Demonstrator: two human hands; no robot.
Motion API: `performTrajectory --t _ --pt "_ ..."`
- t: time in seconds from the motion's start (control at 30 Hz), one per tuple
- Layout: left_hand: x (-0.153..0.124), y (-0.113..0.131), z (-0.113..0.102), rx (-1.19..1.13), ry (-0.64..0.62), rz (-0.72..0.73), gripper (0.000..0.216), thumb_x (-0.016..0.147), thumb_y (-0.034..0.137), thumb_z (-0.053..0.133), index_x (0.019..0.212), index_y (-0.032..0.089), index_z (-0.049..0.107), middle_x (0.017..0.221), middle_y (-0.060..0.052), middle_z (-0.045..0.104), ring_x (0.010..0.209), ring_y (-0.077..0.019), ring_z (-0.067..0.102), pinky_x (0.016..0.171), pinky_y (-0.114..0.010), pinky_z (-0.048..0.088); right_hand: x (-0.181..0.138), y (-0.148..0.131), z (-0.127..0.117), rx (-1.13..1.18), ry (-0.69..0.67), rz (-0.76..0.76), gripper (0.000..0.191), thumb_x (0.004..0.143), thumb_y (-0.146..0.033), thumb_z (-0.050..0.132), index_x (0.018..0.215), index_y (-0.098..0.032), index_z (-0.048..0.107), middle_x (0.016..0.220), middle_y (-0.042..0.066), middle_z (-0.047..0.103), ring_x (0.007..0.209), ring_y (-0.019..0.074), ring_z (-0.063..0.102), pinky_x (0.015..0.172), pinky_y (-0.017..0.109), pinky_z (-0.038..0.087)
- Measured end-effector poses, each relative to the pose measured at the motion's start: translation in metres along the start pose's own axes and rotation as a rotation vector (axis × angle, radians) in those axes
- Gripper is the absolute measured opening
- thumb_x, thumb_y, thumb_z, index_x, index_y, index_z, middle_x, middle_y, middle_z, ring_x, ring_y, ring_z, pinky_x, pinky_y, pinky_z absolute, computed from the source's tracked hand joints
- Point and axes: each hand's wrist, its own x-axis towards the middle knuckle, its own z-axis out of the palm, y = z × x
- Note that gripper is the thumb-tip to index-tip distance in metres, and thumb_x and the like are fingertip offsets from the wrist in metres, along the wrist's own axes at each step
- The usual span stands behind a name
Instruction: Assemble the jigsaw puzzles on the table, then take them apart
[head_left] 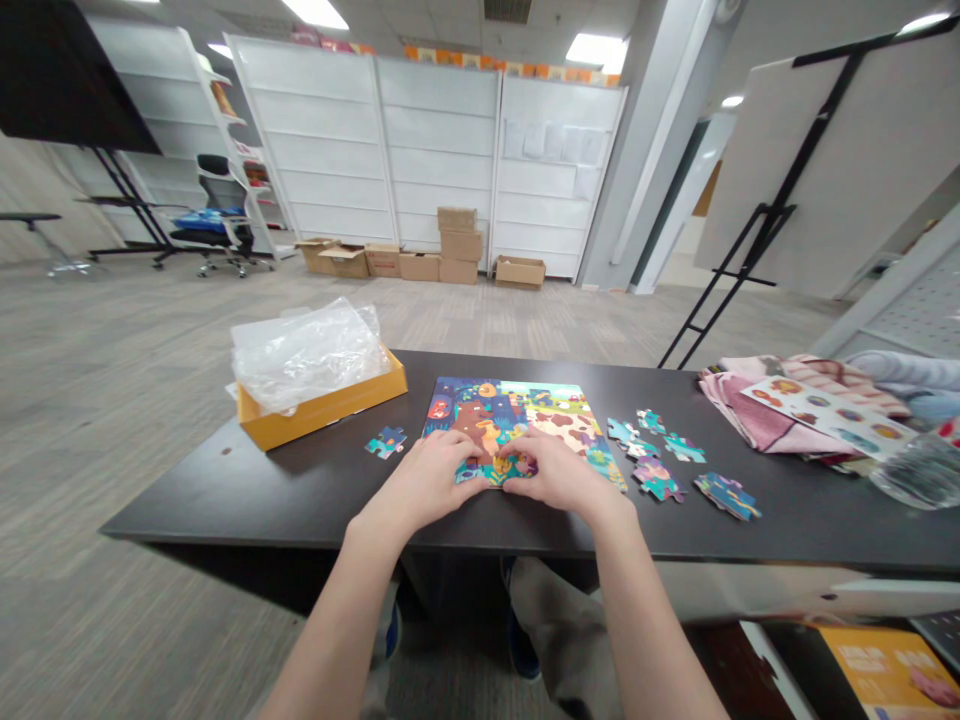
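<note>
Two hands meet at the near edge of the puzzle [525, 410]: our left hand [431, 480] and right hand [551, 472] lie palm down, fingers bent, fingertips pressed close together on the picture. Whether they pinch a piece beneath we cannot tell. To seat a piece well here, we judge it best to line the tabs up first, then press flat and evenly so the neighbours do not lift.

The puzzle lies mid-table [225, 490], with loose pieces [660, 478] just to its right and a single piece [386, 441] to its left. Further left sits a yellow box [322, 412] under a plastic bag [307, 350]. Far off, cardboard boxes [457, 245] stand against white shelves [439, 150].
</note>
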Motion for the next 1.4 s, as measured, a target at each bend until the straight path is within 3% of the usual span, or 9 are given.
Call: performTrajectory --t 0.47,0.77,1.0,1.13,1.4 --pt "0.004 -0.001 -0.001 -0.011 -0.034 -0.046 0.024 0.088 0.04 0.074 0.105 0.024 0.074 0.117 -0.006 0.073 0.113 -0.0261 0.065 0.099 -0.036 0.05 0.0 0.0 0.001 0.017 -0.006 -0.013 0.038 0.08 -0.02 0.08 0.117 -0.019 0.074 0.11 0.006 0.062 0.081 0.0154 0.063 0.076 0.029 0.05" --pt "0.006 0.01 0.004 -0.019 0.005 0.023 0.025 0.092 0.041 0.07 0.109 0.024 0.072 0.114 -0.007 0.071 0.112 -0.0256 0.064 0.101 -0.038 0.05 -0.001 0.0 -0.003 0.002 -0.018 -0.029 0.049 0.075 -0.019 0.083 0.122 -0.021 0.073 0.115 0.008 0.067 0.098 0.0222 0.065 0.088 0.034 0.05" --pt "0.01 0.019 0.002 0.02 -0.055 0.022 0.016 0.088 0.031 0.073 0.102 0.022 0.074 0.111 -0.007 0.072 0.107 -0.0259 0.065 0.099 -0.038 0.051 -0.018 0.023 -0.028 0.04 0.197 -0.013 0.032 0.079 -0.026 0.078 0.11 -0.021 0.074 0.109 0.008 0.072 0.089 0.0202 0.065 0.085 0.036 0.051" --pt "0.012 0.023 0.002 0.048 -0.055 -0.001 0.017 0.09 0.035 0.071 0.1 0.021 0.073 0.109 -0.008 0.071 0.107 -0.0266 0.065 0.097 -0.039 0.051 -0.029 0.037 -0.04 0.045 0.311 0.037 0.026 0.085 -0.034 0.07 0.106 -0.02 0.075 0.108 0.009 0.075 0.086 0.0213 0.066 0.08 0.035 0.052" --pt "0.019 0.033 0.02 0.063 -0.052 0.074 0.031 0.091 0.037 0.07 0.119 0.023 0.068 0.123 -0.008 0.07 0.12 -0.0286 0.059 0.105 -0.043 0.047 -0.051 0.047 -0.065 -0.051 0.551 0.076 0.024 0.088 -0.039 0.062 0.092 -0.021 0.077 0.088 0.006 0.075 0.071 0.0192 0.064 0.072 0.033 0.049"
